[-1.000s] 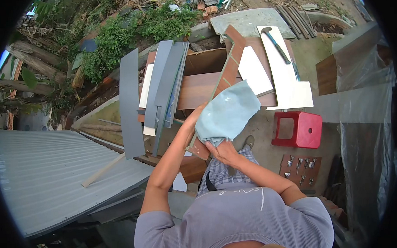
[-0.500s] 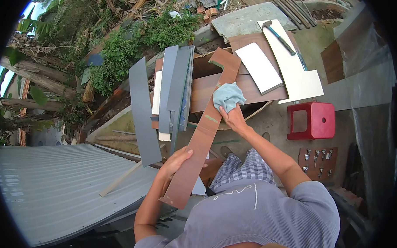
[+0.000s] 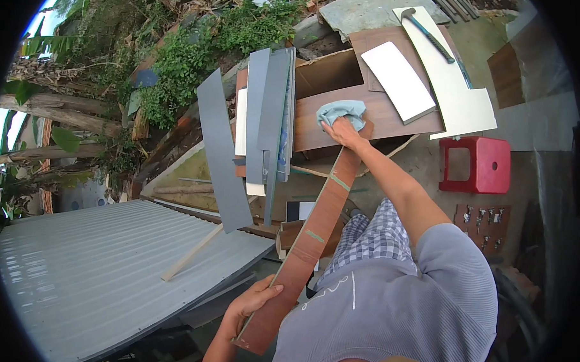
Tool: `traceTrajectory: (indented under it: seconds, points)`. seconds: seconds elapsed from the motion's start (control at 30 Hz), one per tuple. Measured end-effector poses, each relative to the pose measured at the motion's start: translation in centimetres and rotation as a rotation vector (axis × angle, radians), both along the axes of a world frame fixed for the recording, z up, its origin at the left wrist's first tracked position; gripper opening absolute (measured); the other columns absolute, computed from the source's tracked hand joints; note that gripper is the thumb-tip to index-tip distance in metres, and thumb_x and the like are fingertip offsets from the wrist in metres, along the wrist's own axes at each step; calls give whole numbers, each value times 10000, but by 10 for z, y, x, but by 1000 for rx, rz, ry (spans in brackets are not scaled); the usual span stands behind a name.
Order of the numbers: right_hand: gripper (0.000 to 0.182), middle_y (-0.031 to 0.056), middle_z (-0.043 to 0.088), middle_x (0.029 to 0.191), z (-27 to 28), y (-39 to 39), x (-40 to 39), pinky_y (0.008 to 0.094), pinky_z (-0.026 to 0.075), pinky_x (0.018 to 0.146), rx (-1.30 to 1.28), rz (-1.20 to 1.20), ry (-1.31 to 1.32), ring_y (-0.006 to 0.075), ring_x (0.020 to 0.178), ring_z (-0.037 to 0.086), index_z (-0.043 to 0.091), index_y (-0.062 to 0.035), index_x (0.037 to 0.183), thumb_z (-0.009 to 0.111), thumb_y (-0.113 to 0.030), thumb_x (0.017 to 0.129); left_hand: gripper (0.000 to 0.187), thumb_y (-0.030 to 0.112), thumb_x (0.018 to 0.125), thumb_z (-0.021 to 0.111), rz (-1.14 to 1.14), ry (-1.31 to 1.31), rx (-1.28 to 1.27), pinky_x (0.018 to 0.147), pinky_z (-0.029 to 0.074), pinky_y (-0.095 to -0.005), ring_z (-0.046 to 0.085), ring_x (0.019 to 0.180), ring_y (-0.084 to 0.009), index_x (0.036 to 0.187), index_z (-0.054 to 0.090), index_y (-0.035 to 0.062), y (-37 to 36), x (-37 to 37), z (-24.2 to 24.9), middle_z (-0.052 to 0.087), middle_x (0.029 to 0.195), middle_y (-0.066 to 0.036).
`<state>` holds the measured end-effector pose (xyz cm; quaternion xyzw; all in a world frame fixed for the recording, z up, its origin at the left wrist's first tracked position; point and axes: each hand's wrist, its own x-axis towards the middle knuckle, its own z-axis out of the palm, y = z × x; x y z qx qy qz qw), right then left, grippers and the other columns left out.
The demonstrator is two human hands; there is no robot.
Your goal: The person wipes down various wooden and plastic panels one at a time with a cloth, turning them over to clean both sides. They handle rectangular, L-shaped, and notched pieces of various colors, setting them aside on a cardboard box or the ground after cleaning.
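Observation:
A long reddish-brown wooden board (image 3: 308, 244) slants across the front of my body, with two greenish strips on its face. Near its lower end my left hand (image 3: 254, 299) grips it, thumb on the face and fingers behind. At the upper end my right hand (image 3: 344, 134) is closed on a light blue cloth (image 3: 340, 110), which lies over the board's far end and hides it. Behind the cloth, a wide brown panel (image 3: 313, 119) rests on an open cardboard box (image 3: 328, 74).
Grey panels (image 3: 222, 151) lean left of the box. White boards (image 3: 398, 81) and a hammer (image 3: 428, 36) lie right of it. A red stool (image 3: 475, 165) stands at right, above a small board of metal fittings (image 3: 483, 225). Corrugated roofing (image 3: 114, 270) lies at lower left.
The brown board has shifted down toward my body, my left hand with it. My right hand and the cloth have moved up to its far end, covering the notched part.

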<state>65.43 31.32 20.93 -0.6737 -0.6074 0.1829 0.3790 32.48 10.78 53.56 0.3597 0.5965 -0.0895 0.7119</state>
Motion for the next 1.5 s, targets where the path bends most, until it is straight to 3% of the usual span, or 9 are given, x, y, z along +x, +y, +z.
traceTrajectory:
  seconds: [0.17, 0.37, 0.53, 0.73, 0.83, 0.97, 1.27, 1.4, 1.5]
  points:
    - [460, 237, 554, 1079, -37, -12, 23, 465, 396, 874, -514, -299, -109, 395, 1002, 510, 612, 61, 912, 427, -359, 873, 491, 274, 876, 533, 197, -101, -207, 822, 460, -297, 594, 944, -191, 1254, 409, -15, 4, -7, -3, 573, 1076, -140]
    - [474, 319, 558, 1022, -53, -85, 39, 460, 425, 839, -690, -557, 388, 426, 984, 540, 559, 121, 981, 459, -328, 869, 473, 268, 885, 516, 196, -157, -186, 820, 462, -301, 607, 925, -202, 1260, 405, 1, 12, -1, 6, 586, 1051, -137]
    - [657, 116, 561, 1135, -15, -150, -1, 367, 437, 883, -664, -395, 1574, 217, 1023, 552, 435, -4, 1230, 469, -543, 856, 482, 276, 888, 483, -239, -9, 87, 907, 387, -307, 523, 1050, -233, 1264, 398, -13, 30, -1, 19, 547, 1143, -154]
    - [829, 98, 478, 1255, 158, -171, -66, 414, 403, 954, -949, 196, 1840, 233, 1140, 481, 394, -85, 1272, 456, -708, 729, 447, 233, 856, 475, -789, 349, 292, 807, 440, -427, 547, 959, -396, 1237, 370, 22, 48, 43, 66, 541, 1079, -255]
    - [710, 110, 526, 1185, 178, -161, -79, 414, 421, 936, -1051, 244, 2002, 232, 1091, 519, 435, -62, 1219, 565, -592, 765, 520, 190, 817, 545, -1075, 430, 754, 818, 453, -429, 532, 1005, -371, 1274, 352, 31, 34, 44, 66, 480, 1194, -223]
    - [492, 99, 540, 1145, 168, -158, -94, 416, 437, 928, -961, -164, 2033, 236, 1067, 530, 468, -55, 1169, 670, -282, 782, 636, 306, 835, 548, -1308, 486, 762, 876, 435, -424, 487, 1088, -383, 1329, 286, 4, 43, 54, 90, 377, 1313, -240]
    - [393, 103, 555, 1114, 187, -119, -102, 398, 435, 935, -641, 138, 2290, 231, 1051, 538, 484, -24, 1133, 642, -182, 810, 962, 768, 736, 326, 832, 41, 1277, 1023, 260, -471, 341, 1254, -367, 1411, 178, 100, 4, -47, 120, 266, 1406, -204]
    - [384, 105, 563, 1112, 170, -101, -116, 394, 436, 930, -634, 209, 2241, 224, 1049, 538, 488, -31, 1130, 639, -190, 815, 935, 701, 786, 366, 987, -674, 994, 960, 364, -453, 403, 1213, -316, 1399, 146, 30, -29, -43, 81, 245, 1397, -246]
    - [416, 90, 562, 1104, 145, -95, -125, 392, 434, 926, -686, 235, 2178, 219, 1035, 542, 485, -38, 1129, 654, -230, 802, 795, 564, 863, 417, 1080, -713, 905, 928, 407, -409, 435, 1185, -288, 1361, 206, -19, -28, -32, 75, 267, 1379, -263]
